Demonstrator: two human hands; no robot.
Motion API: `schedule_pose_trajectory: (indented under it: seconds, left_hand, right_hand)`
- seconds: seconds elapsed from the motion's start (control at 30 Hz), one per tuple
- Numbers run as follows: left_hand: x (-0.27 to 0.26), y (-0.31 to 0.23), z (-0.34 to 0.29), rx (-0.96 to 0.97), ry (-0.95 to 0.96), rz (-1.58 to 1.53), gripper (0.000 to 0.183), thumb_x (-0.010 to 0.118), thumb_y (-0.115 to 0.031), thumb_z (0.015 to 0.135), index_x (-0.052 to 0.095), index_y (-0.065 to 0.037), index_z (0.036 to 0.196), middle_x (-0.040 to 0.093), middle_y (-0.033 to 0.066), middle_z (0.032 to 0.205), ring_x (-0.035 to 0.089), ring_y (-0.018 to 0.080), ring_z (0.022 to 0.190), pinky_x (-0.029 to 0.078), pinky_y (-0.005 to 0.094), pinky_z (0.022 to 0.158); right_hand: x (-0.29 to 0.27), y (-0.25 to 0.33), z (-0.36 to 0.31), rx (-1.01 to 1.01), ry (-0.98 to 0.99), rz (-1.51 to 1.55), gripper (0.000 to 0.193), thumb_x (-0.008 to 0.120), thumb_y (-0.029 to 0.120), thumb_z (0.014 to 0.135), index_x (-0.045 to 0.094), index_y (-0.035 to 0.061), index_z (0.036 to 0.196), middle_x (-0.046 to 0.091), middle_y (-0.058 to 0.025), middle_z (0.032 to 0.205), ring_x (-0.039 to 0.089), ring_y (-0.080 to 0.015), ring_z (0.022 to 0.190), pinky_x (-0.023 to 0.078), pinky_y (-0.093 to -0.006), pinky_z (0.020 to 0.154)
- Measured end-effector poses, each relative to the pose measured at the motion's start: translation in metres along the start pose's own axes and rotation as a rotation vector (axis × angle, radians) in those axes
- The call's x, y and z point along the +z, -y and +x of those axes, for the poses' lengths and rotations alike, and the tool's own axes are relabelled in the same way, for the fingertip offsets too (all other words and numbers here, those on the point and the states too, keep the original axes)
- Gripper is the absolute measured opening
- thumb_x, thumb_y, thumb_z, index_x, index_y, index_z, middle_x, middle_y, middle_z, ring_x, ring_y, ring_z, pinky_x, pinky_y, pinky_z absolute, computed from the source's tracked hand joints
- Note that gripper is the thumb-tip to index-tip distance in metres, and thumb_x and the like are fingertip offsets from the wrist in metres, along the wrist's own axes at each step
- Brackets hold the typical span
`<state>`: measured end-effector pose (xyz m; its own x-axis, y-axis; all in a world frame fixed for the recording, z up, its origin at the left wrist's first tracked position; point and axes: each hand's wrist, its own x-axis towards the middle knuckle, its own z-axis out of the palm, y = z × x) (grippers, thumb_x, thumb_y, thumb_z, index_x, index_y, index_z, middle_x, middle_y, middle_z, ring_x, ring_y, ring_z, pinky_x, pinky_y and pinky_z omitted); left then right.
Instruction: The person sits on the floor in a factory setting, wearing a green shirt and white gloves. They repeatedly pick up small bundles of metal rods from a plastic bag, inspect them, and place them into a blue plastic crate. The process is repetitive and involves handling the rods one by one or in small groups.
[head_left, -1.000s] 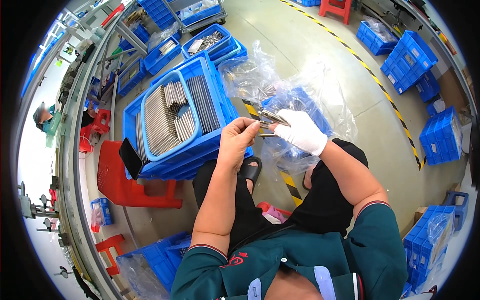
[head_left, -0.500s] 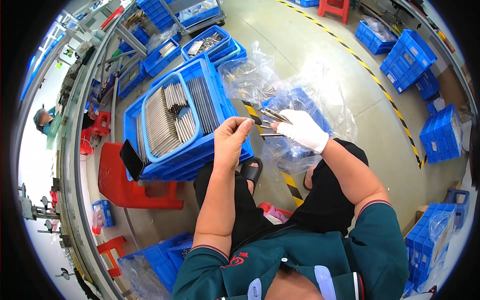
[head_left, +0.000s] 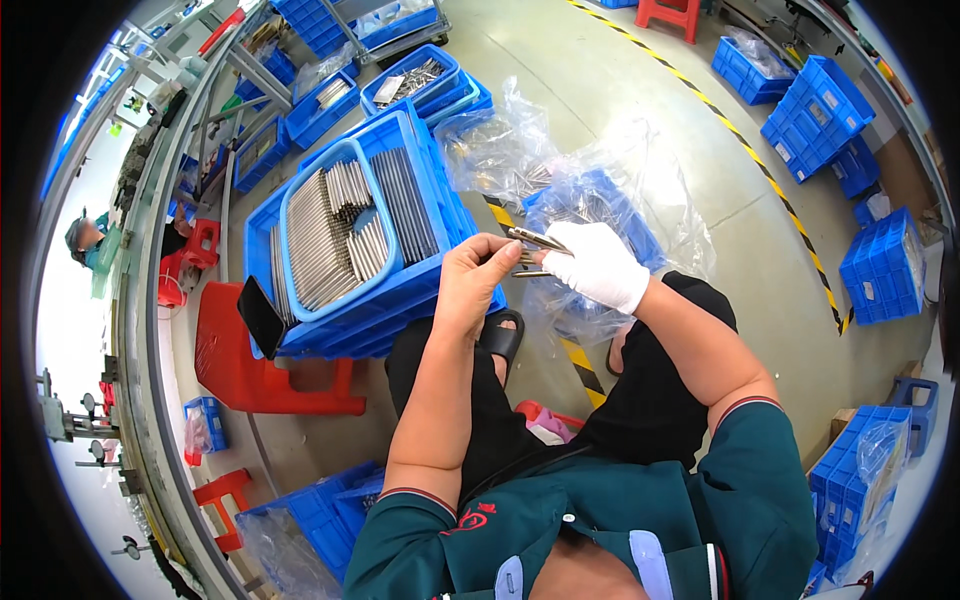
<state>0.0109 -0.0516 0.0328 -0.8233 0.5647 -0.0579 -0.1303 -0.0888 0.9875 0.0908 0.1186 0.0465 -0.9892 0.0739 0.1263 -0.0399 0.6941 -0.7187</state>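
Note:
My right hand (head_left: 602, 268), in a white glove, is closed around several slim silvery metal rods (head_left: 541, 240) whose ends stick out toward the left. My bare left hand (head_left: 474, 278) meets them there, thumb and fingers pinched at the tip of a rod; its fingers partly hide that end. Left of my hands, a light-blue tray (head_left: 394, 262) holds rows of similar rods (head_left: 318, 245) and rests on a stack of blue crates (head_left: 440, 285). Darker rods (head_left: 404, 200) lie side by side next to the tray. Beneath my right hand is a plastic-lined blue crate (head_left: 640, 225) with metal pieces.
A dark phone-like slab (head_left: 262, 318) leans at the crate's near left corner. Beside it stands a red stool (head_left: 225, 350). Clear plastic sheeting (head_left: 500, 140) spreads on the floor ahead. Stacked blue crates (head_left: 818, 108) line the right side; another person (head_left: 90, 242) is at the far left.
My left hand has shifted slightly right to the rods, closing the gap between my hands. The rods in my right hand have tilted and drawn a little closer to my left fingers.

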Motion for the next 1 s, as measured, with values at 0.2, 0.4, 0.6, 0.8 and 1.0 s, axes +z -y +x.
schedule_pose_trajectory:
  seconds: [0.2,0.4,0.6,0.8,1.0]
  left_hand:
    - [-0.004,0.006,0.001,-0.038,0.037,-0.032,0.021,0.070,-0.019,0.083,0.066,0.001,0.087,0.062,0.0021,0.077,0.052,0.0070,0.072,0.040,0.0226,0.070]
    - [-0.001,0.013,0.001,-0.019,0.010,0.009,0.018,0.070,-0.017,0.083,0.065,0.001,0.085,0.059,-0.0012,0.074,0.048,0.0051,0.068,0.038,0.0214,0.064]
    - [0.003,0.006,-0.001,0.072,-0.092,0.053,0.016,0.067,-0.016,0.085,0.065,0.001,0.085,0.055,-0.0037,0.071,0.045,0.0040,0.065,0.035,0.0205,0.060]
    - [-0.004,0.001,0.002,0.041,-0.092,-0.045,0.018,0.063,-0.016,0.089,0.063,0.002,0.088,0.052,-0.0026,0.067,0.042,0.0046,0.057,0.033,0.0189,0.051]
    - [-0.009,0.002,0.003,-0.041,0.054,-0.191,0.017,0.066,-0.017,0.087,0.063,0.000,0.087,0.054,-0.0022,0.068,0.043,0.0046,0.057,0.034,0.0199,0.051]
  right_hand:
    - [0.003,-0.002,-0.002,-0.014,-0.016,0.016,0.029,0.056,0.034,0.086,0.055,0.0049,0.082,0.058,-0.0182,0.068,0.058,-0.0379,0.066,0.044,-0.0440,0.059]
    - [0.005,0.002,-0.005,-0.003,-0.023,-0.021,0.029,0.055,0.033,0.086,0.054,0.0045,0.082,0.058,-0.0174,0.069,0.058,-0.0374,0.066,0.044,-0.0431,0.060]
    - [-0.001,-0.002,-0.002,0.085,0.053,0.194,0.030,0.058,0.033,0.085,0.059,0.0032,0.083,0.057,-0.0153,0.068,0.056,-0.0310,0.064,0.042,-0.0383,0.060]
    - [-0.011,-0.007,0.001,0.264,0.280,0.598,0.033,0.063,0.037,0.085,0.060,0.0044,0.082,0.048,0.0018,0.061,0.042,-0.0073,0.055,0.034,-0.0257,0.049]
    - [-0.009,-0.001,-0.002,0.266,0.344,0.669,0.035,0.061,0.040,0.087,0.060,0.0055,0.081,0.046,0.0029,0.061,0.039,-0.0057,0.054,0.032,-0.0243,0.048]
